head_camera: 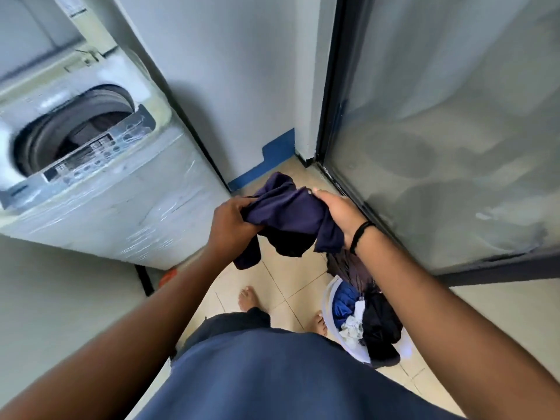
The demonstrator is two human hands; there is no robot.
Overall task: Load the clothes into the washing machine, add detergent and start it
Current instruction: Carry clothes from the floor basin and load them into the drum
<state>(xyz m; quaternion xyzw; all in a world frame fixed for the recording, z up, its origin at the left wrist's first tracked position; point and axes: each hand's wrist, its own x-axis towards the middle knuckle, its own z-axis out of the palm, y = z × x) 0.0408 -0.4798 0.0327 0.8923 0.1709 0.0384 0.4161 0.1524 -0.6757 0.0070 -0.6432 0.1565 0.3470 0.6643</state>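
While the person stands on the tiled floor (281,286), both hands hold one dark navy garment (291,219) in the air. The left hand (233,221) grips its left end with curled fingers, and the right hand (341,212) grasps its right end. The washing machine (100,177) is at the left with its drum open. A white basket (330,294) with more clothes (366,313) stands below the right arm.

A single wide-angle view from the person's head, looking steeply down and forward. Both forearms reach in from the bottom edge, close to the lens. The floor (281,286) lies below; the washer (100,165) stands at ten o'clock, edges bent by the lens.
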